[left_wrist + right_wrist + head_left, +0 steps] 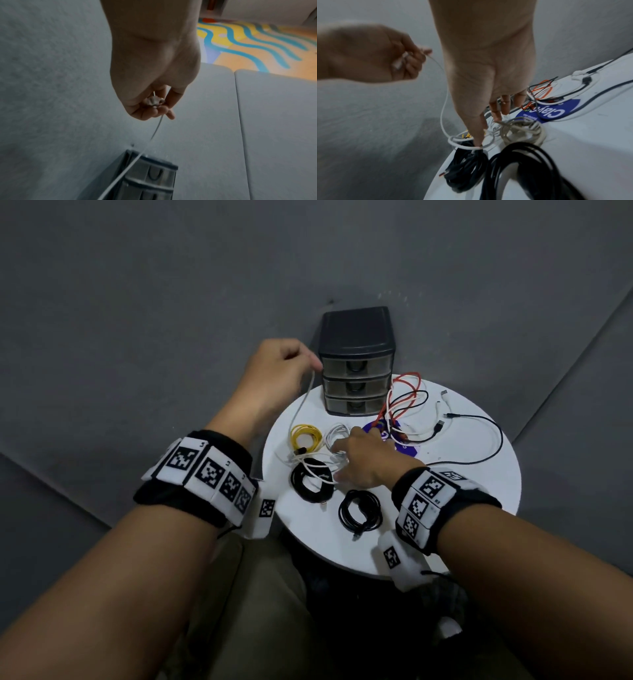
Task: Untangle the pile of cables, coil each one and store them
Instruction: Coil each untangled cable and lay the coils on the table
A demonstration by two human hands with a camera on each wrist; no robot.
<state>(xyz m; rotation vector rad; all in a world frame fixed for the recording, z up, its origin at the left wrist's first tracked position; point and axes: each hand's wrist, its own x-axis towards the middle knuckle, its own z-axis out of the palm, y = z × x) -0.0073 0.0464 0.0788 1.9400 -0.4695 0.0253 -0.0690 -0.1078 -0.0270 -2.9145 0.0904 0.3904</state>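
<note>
Head view: my left hand point(274, 364) fingers pinch the white cable point(301, 402) raised, right hand point(359, 460) fingers flat pinning its loops on the tabletop point(472, 491); next, likely coiling.

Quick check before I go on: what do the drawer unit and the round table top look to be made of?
Drawer unit: likely moulded plastic, with a dark matte shell with rounded edges and smoky see-through drawer fronts. Round table top: smooth white surface with a slight sheen, possibly laminate or painted board; the pictures don't settle which.
</note>
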